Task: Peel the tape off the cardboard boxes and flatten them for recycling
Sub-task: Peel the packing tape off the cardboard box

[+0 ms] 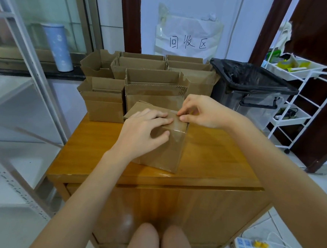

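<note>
The box [163, 141] sits on the wooden table [215, 160] just in front of the person, closed, with a glossy strip of tape [175, 126] running over its top and down the near face. The left hand [145, 131] lies over the top near corner, fingers curled over the edge and thumb on the front face, bracing it. The right hand [201, 112] is at the far right top edge, thumb and forefinger pinched together right where the tape starts, so it is the nearer hand to the tape end. The tape's long axis runs from that pinch toward the person, so a pull would likely come this way. Whether any tape is already between the fingertips is too small to tell. More boxes [142, 82] stand behind, partly hidden.
</note>
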### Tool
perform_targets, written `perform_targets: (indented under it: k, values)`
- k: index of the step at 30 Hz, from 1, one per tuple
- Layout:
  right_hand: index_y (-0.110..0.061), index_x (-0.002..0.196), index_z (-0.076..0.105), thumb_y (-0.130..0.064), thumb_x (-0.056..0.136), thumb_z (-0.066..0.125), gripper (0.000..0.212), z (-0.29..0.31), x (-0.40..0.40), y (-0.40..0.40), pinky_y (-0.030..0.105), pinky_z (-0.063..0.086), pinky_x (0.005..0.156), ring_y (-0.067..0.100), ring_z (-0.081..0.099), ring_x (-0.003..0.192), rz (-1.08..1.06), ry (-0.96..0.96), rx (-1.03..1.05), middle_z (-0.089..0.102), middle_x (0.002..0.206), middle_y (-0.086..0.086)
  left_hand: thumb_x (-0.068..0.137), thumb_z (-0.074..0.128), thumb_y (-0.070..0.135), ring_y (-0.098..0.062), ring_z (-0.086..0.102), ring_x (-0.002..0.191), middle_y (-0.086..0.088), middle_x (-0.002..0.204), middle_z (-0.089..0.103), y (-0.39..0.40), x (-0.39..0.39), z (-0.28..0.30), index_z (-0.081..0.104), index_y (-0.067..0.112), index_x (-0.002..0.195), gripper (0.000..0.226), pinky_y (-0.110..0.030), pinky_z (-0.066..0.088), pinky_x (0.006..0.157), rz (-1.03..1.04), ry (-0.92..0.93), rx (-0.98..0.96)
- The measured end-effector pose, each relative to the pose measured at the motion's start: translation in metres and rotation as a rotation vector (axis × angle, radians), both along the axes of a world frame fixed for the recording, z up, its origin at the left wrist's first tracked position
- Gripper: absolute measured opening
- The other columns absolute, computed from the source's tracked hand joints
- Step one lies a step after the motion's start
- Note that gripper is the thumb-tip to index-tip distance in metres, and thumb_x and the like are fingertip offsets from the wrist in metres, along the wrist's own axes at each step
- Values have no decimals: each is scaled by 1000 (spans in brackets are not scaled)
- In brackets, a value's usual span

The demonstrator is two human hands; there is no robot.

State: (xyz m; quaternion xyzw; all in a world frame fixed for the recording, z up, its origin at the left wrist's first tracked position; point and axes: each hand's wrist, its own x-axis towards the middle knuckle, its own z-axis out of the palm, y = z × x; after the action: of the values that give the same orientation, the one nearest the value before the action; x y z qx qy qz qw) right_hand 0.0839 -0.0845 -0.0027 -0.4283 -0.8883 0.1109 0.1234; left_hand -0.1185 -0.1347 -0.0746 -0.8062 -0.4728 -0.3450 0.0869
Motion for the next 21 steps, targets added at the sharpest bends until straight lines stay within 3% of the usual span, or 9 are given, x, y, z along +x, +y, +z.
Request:
perform_targets:
  k: [10, 17, 21]
  values:
    - [-18, 106, 65, -13, 93, 60, 15, 3, 3, -2, 21, 46, 83, 10, 56, 92, 21, 22, -65, 62, 104, 0, 80, 43, 50, -8, 55, 109, 11, 118, 65, -2, 1, 4, 69, 28, 114, 48, -25, 42, 84, -15, -28, -35]
    - [-21, 95, 60, -8, 94, 55, 14, 1, 0, -1, 31, 49, 87, 16, 57, 96, 10, 7, -120, 63, 101, 2, 80, 43, 50, -8, 55, 107, 12, 118, 65, -1, 1, 3, 69, 28, 114, 48, -24, 41, 82, -14, -15, -34]
    - [-21, 90, 55, -5, 96, 49, 18, -4, -4, 3, 22, 45, 75, 13, 53, 90, 8, -13, -108, 57, 93, -7, 81, 44, 49, -8, 56, 107, 11, 117, 65, -1, 1, 2, 70, 28, 113, 47, -25, 42, 82, -14, -15, -26]
